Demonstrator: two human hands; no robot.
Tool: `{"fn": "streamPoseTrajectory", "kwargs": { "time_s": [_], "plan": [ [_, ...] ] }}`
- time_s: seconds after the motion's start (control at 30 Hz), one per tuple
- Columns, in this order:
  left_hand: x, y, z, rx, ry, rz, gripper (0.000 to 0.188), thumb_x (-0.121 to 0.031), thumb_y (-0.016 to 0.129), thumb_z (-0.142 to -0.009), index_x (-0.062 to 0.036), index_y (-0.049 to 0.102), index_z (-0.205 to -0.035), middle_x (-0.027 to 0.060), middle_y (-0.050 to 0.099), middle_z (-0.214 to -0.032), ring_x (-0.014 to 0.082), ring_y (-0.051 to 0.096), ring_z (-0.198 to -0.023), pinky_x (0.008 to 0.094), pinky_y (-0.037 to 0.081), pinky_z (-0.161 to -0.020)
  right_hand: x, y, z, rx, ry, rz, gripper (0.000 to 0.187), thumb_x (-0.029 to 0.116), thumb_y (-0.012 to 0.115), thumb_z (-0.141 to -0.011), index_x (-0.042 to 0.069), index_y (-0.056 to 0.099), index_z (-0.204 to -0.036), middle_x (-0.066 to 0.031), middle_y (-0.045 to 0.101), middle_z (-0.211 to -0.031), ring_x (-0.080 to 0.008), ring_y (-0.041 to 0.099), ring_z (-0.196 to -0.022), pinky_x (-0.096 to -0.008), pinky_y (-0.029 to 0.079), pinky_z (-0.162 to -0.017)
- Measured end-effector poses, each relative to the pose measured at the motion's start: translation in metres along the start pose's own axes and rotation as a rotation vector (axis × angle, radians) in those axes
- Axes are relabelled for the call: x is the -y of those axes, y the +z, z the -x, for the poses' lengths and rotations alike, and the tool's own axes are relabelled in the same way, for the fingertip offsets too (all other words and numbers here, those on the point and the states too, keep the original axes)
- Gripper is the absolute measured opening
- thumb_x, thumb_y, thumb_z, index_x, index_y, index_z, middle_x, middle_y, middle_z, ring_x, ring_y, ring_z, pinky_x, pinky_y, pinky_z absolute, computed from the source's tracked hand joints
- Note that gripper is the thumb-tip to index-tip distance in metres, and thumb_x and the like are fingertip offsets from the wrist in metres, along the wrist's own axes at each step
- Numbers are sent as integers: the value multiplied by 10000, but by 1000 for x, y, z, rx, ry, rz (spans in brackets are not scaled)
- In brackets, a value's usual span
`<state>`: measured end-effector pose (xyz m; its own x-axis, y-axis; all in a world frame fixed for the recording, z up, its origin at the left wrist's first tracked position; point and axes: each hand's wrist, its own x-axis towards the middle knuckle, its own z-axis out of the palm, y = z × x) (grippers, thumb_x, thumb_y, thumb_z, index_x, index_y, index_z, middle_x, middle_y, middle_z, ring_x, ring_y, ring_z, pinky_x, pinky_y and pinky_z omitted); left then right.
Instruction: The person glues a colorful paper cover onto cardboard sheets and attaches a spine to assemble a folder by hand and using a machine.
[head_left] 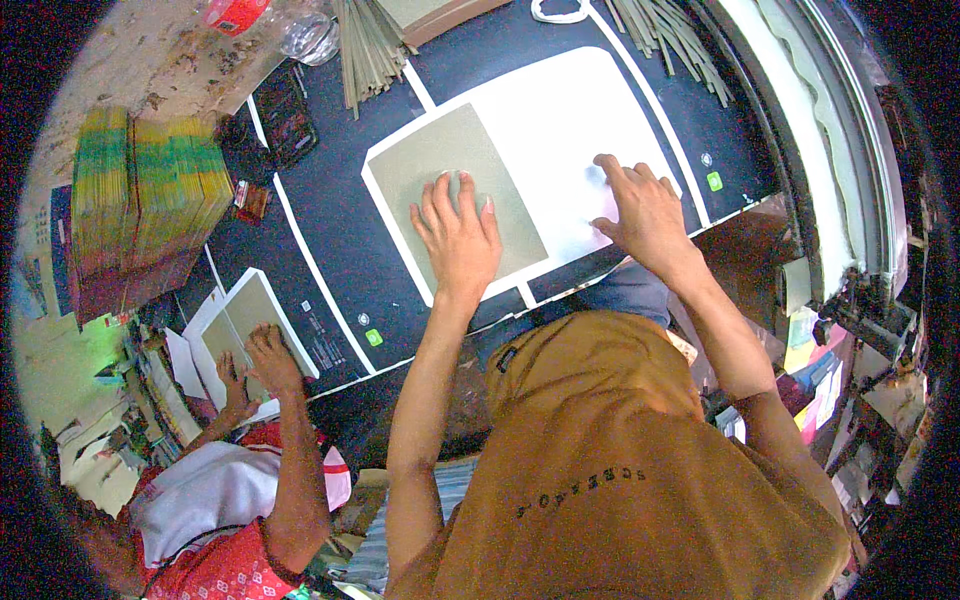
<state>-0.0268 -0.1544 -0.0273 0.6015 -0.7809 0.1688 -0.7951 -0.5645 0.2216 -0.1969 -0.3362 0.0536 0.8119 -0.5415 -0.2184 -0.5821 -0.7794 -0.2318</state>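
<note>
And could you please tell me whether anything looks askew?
The grey strips look untidy, fanned out unevenly at the far side of the table. Nothing looks spilled, and the grey board under the left hand lies flat.

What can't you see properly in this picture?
Head view: part of the grey board, hidden under the left hand.
Head view: far ends of the grey strips, cut off by the top edge.
Head view: fine markings on the yellow-green stack, too small and blurred.
</note>
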Motion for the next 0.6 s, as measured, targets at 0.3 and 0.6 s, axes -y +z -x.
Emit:
{"fn": "streamPoseTrajectory", "kwargs": {
  "time_s": [0.3, 0.6],
  "plan": [
    [0, -1, -1, 2, -9, 38, 511, -301, 545, -1007, -29, 483, -1436, 215, 388, -1496, 413, 323, -1433, 643, 216, -1176, -3, 3, -1, -20, 13, -31, 734, 196, 868, -747, 139, 462, -1356, -124, 701, -1061, -335, 644, -1030, -484, 507, -857],
    [3, -1, 0, -11, -31, 47, 497, -314, 592, -987, -27, 526, -1388, 215, 461, -1446, 406, 419, -1364, 590, 272, -1170, 0, 3, 2, -36, 4, -21, 781, 215, 875, -723, 108, 471, -1383, -132, 666, -1125, -335, 609, -1100, -483, 503, -883]
  ]
}}
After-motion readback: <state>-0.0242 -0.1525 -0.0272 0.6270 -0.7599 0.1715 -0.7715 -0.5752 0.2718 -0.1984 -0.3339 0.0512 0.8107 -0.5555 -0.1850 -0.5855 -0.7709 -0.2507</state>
